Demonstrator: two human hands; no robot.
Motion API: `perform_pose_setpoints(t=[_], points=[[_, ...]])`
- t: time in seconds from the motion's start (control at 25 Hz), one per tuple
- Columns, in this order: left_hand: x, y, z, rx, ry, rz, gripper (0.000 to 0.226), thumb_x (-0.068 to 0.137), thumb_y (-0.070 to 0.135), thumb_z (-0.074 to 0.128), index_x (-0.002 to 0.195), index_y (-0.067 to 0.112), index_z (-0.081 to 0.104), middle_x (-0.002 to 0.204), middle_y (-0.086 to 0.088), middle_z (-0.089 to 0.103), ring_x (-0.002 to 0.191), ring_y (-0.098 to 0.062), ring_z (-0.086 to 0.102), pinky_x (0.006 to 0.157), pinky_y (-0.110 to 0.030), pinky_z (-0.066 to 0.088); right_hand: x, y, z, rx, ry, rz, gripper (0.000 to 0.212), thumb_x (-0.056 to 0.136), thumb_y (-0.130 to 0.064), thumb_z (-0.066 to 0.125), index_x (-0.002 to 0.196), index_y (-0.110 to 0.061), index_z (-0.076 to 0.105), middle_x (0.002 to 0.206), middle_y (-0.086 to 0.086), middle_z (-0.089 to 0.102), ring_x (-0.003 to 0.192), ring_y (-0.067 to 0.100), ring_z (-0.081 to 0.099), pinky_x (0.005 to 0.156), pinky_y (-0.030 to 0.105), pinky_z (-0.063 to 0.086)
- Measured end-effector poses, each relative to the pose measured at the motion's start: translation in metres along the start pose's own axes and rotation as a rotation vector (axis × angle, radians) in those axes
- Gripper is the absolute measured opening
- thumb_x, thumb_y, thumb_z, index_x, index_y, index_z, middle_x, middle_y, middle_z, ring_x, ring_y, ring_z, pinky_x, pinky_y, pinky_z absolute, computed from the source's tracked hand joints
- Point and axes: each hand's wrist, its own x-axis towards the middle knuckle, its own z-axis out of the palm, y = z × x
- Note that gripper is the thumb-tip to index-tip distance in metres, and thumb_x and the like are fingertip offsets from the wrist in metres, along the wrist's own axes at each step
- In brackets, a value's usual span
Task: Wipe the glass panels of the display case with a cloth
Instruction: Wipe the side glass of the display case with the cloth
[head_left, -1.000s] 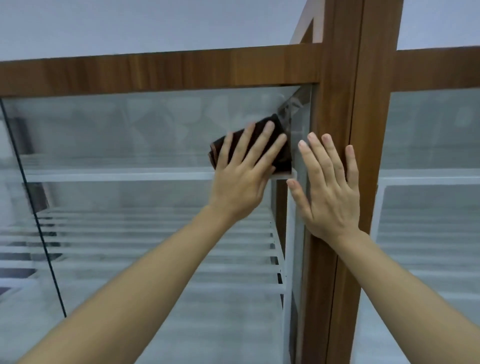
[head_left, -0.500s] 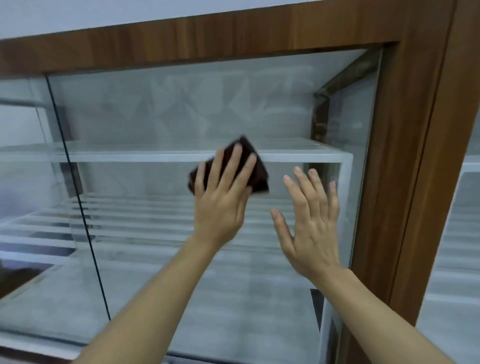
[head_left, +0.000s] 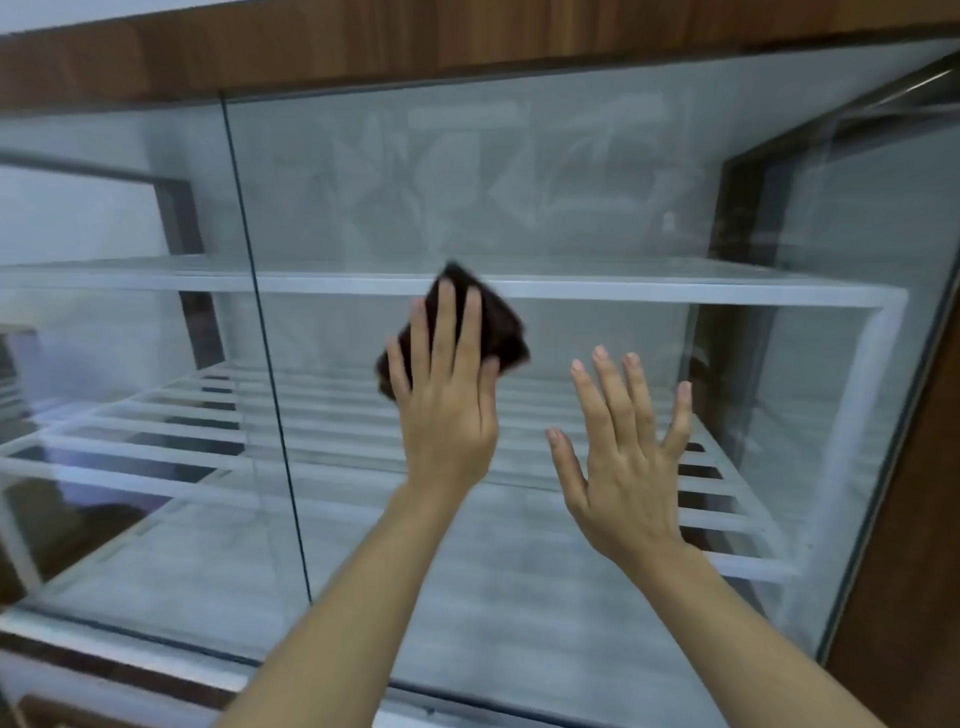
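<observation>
Left hand (head_left: 447, 410): flat, fingers together and pointing up, palm pressing the dark brown cloth (head_left: 480, 325) against the glass panel (head_left: 597, 218). No pinch grip; the cloth is trapped between palm and pane. It shows above and on both sides of the fingers, its upper corner overlapping the line of the white shelf (head_left: 649, 296) seen inside the case.

Right hand (head_left: 626, 467): open, fingers spread, holding nothing. It sits just to the right of the left hand and a little lower. Whether the palm touches the glass or hovers off it cannot be told; judged a brace.

Position on panel: the cloth sits around mid-height, roughly midway between the dark vertical seam (head_left: 265, 364) on the left and the wooden post (head_left: 930, 467) on the right. A second pane lies left of the seam.

Key relation: the cloth is under the left hand, so the left hand is the working one. Free glass lies in every direction from it. The stretch leftward to the seam is unobstructed; rightward, the spread right hand is in the sweep path and would need to shift first. The folded cloth's long axis runs diagonally, upper corner leading.

Judgement: wiping is under way on this pane, with the pane beyond the seam apparently untouched. Frame is motion-blurred, so smears on the glass cannot be assessed.
</observation>
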Motion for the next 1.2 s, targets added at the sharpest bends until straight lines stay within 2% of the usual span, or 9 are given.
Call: perform_pose_setpoints(t=[0.08,0.16,0.32,0.4,0.48,0.64,0.88,1.0,1.2], points=[[-0.076,-0.023,-0.008,-0.018,-0.082,-0.018,0.055,0.11,0.036,0.023,0.16,0.02,0.008,0.169,0.003,-0.003,0.156,-0.024,0.004,0.123,-0.054,0.011,-0.004,-0.016,0.014,-0.046,-0.027,0.061,0.06,0.103,-0.042,0.036,0.155,-0.014,0.024,0.164,0.006,0.016,0.152,0.028,0.013,0.118,0.064,0.002],[-0.093,-0.049,-0.009,-0.02,-0.125,-0.031,0.056,0.11,0.036,0.021,0.16,0.02,0.002,0.169,-0.003,-0.001,0.156,-0.025,0.0,0.124,-0.053,0.007,-0.006,-0.025,0.021,-0.072,-0.026,0.107,0.06,0.104,-0.041,0.034,0.156,-0.014,0.021,0.164,0.007,0.013,0.152,0.029,0.01,0.117,0.066,0.002],[0.041,-0.051,-0.019,-0.095,0.015,-0.097,0.057,0.107,0.024,0.032,0.156,0.0,0.018,0.164,-0.023,0.016,0.153,-0.035,0.006,0.124,-0.039,-0.01,-0.006,-0.039,0.026,-0.06,-0.011,0.089,0.06,0.102,-0.04,0.038,0.155,-0.015,0.025,0.164,0.005,0.015,0.151,0.03,0.014,0.115,0.07,0.004],[0.069,-0.063,-0.017,-0.096,0.125,-0.034,0.052,0.107,0.017,0.035,0.153,-0.005,0.025,0.161,-0.027,0.021,0.151,-0.038,0.013,0.125,-0.04,-0.004,-0.008,-0.042,0.031,-0.055,0.015,0.078,0.059,0.102,-0.04,0.038,0.154,-0.015,0.026,0.163,0.005,0.016,0.152,0.029,0.013,0.115,0.069,0.004],[0.027,-0.084,-0.011,-0.052,0.16,0.018,0.05,0.108,0.017,0.034,0.151,-0.006,0.029,0.159,-0.026,0.027,0.15,-0.036,0.02,0.126,-0.045,0.011,-0.011,-0.039,0.035,-0.062,0.038,0.071,0.058,0.102,-0.04,0.039,0.154,-0.016,0.027,0.163,0.005,0.018,0.153,0.027,0.009,0.115,0.068,0.002],[-0.092,-0.108,-0.012,-0.021,0.026,-0.117,0.054,0.107,0.021,0.03,0.153,-0.006,0.022,0.161,-0.024,0.022,0.153,-0.032,0.015,0.121,-0.057,0.02,-0.013,-0.037,0.038,-0.066,0.077,0.041,0.056,0.103,-0.039,0.041,0.153,-0.016,0.03,0.162,0.005,0.023,0.151,0.03,0.015,0.115,0.067,0.006],[0.034,-0.107,-0.023,-0.068,0.132,-0.023,0.053,0.107,0.021,0.033,0.156,0.005,0.025,0.164,-0.019,0.019,0.153,-0.032,0.015,0.125,-0.042,0.007,-0.033,-0.043,0.05,-0.06,0.157,0.05,0.055,0.103,-0.039,0.04,0.152,-0.015,0.034,0.161,0.006,0.028,0.15,0.028,0.018,0.117,0.063,0.005],[-0.028,-0.122,-0.017,-0.014,0.072,0.113,0.052,0.108,0.023,0.033,0.158,0.013,0.024,0.166,-0.016,0.017,0.154,-0.03,0.013,0.126,-0.044,0.006,-0.049,-0.048,0.057,-0.07,0.167,0.018,0.054,0.102,-0.039,0.04,0.151,-0.016,0.036,0.16,0.006,0.03,0.15,0.028,0.02,0.118,0.06,0.004],[-0.183,-0.16,0.006,0.045,-0.001,0.216,0.054,0.107,0.028,0.03,0.159,0.019,0.02,0.167,-0.006,0.01,0.156,-0.021,0.006,0.126,-0.037,0.0,-0.097,-0.051,0.066,-0.035,0.158,0.028,0.059,0.099,-0.043,0.038,0.151,-0.017,0.034,0.161,0.006,0.027,0.151,0.029,0.018,0.118,0.06,0.003]])
